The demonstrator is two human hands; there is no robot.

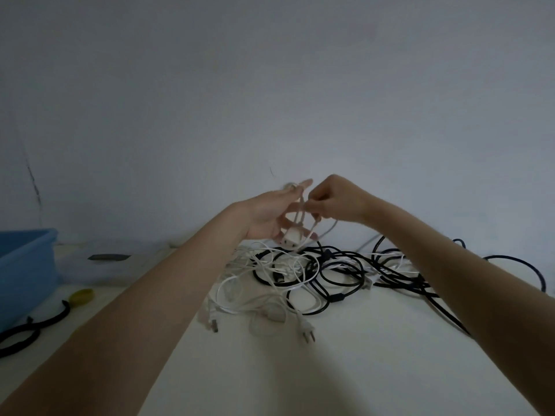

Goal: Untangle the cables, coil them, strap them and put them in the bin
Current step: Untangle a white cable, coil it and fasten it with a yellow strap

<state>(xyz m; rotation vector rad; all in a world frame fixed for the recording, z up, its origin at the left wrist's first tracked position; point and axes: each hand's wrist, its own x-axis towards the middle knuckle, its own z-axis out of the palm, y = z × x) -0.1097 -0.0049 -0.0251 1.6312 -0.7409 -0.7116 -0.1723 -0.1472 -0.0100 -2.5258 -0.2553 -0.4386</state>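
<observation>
Two bare hands raised above a cable tangle (315,274) on a white worktop (330,370). Left hand (270,217) palm up, fingers straight and relaxed, with loops of a white cable (300,214) hung over its fingertips; grip released, fingers only carrying the loops. A small white adapter block (290,237) hangs at the bottom of those loops, just below the left palm and just above the tangle. Right hand (336,202) fingers curled, grip pinching the same white cable right beside the left fingertips; a strand runs down from it toward the pile.

Tangle lies past the middle of the worktop, under and beyond both hands: thin white cables on the left part, thicker black cables (390,277) on the right, interlaced. Two white plugs stick out at the near edge of the pile, one two-pin plug (308,335) and another plug (212,324) to its left. One black cable trails off toward the right edge.

Blue bin (27,265) at far left on the worktop, well apart from the tangle. Near it, black straps (27,331) lying in loops, and a small yellow item (80,296) beside them, too blurred to identify. A pale box-like object (111,262) sits just right of the bin against the wall. Grey wall (270,85) behind. Dim lighting.
</observation>
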